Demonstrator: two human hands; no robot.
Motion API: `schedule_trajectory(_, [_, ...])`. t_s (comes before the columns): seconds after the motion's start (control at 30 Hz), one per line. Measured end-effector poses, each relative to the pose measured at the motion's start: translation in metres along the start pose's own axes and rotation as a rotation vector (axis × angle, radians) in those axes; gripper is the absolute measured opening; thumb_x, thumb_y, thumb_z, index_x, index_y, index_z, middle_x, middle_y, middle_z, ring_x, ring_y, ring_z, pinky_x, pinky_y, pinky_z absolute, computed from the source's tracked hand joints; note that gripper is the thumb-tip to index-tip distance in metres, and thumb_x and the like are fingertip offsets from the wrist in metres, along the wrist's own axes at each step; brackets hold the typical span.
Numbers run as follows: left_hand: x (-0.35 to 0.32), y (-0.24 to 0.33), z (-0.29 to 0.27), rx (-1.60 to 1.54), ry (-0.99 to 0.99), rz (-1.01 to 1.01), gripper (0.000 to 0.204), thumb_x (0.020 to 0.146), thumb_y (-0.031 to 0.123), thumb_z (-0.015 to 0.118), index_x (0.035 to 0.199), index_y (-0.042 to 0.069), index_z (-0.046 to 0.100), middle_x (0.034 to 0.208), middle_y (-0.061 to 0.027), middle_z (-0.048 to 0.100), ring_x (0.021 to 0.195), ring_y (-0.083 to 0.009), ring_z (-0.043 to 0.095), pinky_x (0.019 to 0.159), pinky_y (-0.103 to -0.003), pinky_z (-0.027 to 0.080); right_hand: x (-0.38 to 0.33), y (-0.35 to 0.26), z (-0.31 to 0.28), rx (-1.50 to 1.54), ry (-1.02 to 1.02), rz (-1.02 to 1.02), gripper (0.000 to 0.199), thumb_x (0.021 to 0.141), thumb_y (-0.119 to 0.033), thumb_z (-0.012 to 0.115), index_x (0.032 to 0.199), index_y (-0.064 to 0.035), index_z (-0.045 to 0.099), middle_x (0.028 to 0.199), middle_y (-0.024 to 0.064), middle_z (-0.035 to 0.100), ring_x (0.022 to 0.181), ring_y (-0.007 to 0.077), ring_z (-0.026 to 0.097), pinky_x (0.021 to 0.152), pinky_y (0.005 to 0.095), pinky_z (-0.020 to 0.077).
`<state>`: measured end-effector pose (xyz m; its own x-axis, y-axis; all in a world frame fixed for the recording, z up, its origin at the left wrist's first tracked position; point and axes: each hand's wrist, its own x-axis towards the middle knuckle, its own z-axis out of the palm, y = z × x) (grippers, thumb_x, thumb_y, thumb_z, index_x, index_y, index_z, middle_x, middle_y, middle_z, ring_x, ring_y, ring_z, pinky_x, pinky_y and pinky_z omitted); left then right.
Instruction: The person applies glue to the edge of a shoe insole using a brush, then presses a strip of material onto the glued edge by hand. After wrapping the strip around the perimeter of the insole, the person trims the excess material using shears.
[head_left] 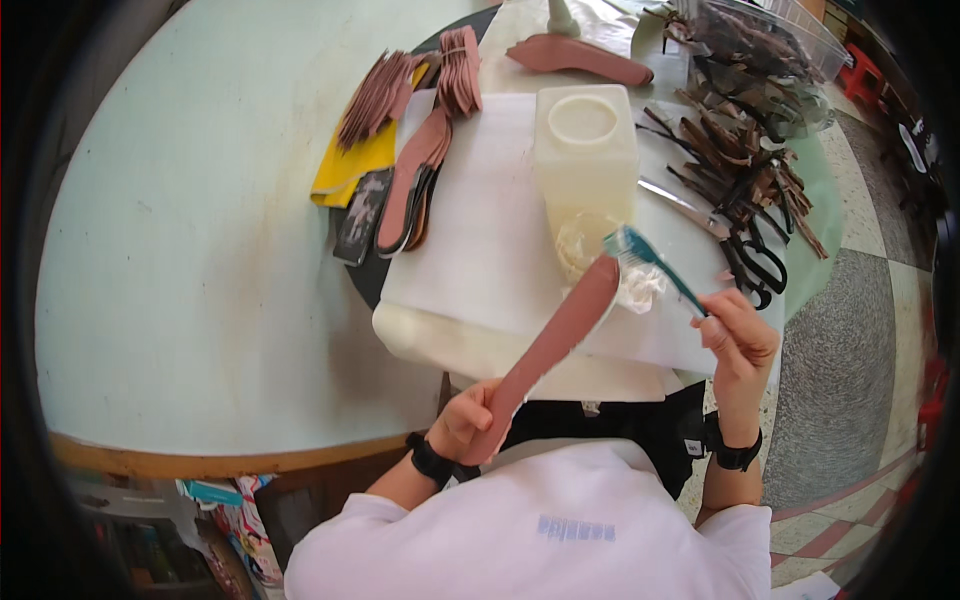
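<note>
My left hand [462, 418] is closed round the lower end of a long, flat, reddish-brown sole-shaped leather piece [558, 342], which slants up and to the right. My right hand [742, 338] pinches the handle of a teal toothbrush [662, 268]. The brush head is close to the upper tip of the piece; whether the bristles touch it I cannot tell. Just behind stands a translucent, cream-coloured plastic container [586, 150], with crumpled clear film [640, 288] at its near end.
Scissors [748, 258] with black handles lie right of the container, beside a heap of dark scrap strips [750, 160]. More sole-shaped pieces [412, 185], bundled pieces [460, 75] and a yellow cloth [350, 175] lie to the left. Another reddish piece [580, 60] lies farther back.
</note>
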<state>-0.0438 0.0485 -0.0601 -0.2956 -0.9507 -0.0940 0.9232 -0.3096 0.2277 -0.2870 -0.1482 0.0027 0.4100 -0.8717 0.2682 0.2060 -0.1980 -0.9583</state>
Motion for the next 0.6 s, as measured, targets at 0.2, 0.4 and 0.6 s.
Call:
schedule_trajectory(0.2, [0.001, 0.000, 0.008, 0.026, 0.120, 0.025, 0.033, 0.073, 0.003, 0.063, 0.099, -0.005, 0.044, 0.060, -0.0302, 0.057, 0.039, -0.0324, 0.057, 0.031, -0.034, 0.046, -0.004, -0.001, 0.000, -0.174, 0.064, -0.192, 0.021, 0.080, 0.003, 0.063, 0.100, 0.0060, 0.065, 0.085, 0.0057, 0.058, 0.069, 0.0073, 0.047, 0.057, 0.0170, 0.0329])
schedule_trajectory(0.4, [0.002, 0.001, 0.012, 0.072, 0.151, 0.052, 0.041, 0.071, 0.004, 0.064, 0.106, -0.005, 0.046, 0.060, -0.0254, 0.058, 0.041, -0.0317, 0.057, 0.034, -0.034, 0.048, -0.017, 0.008, 0.011, -0.372, 0.128, -0.379, 0.023, 0.079, 0.006, 0.062, 0.102, 0.0046, 0.065, 0.088, 0.0087, 0.059, 0.069, 0.0095, 0.050, 0.056, 0.0180, 0.0364])
schedule_trajectory(0.6, [0.007, 0.005, 0.016, -0.004, 0.122, 0.074, 0.044, 0.071, 0.000, 0.059, 0.113, -0.004, 0.046, 0.072, -0.0217, 0.063, 0.052, -0.0317, 0.063, 0.039, -0.035, 0.053, -0.027, 0.020, 0.027, -0.474, 0.013, -0.495, 0.027, 0.073, 0.010, 0.064, 0.099, 0.0032, 0.065, 0.085, 0.0134, 0.059, 0.067, 0.0187, 0.054, 0.059, 0.0234, 0.0426])
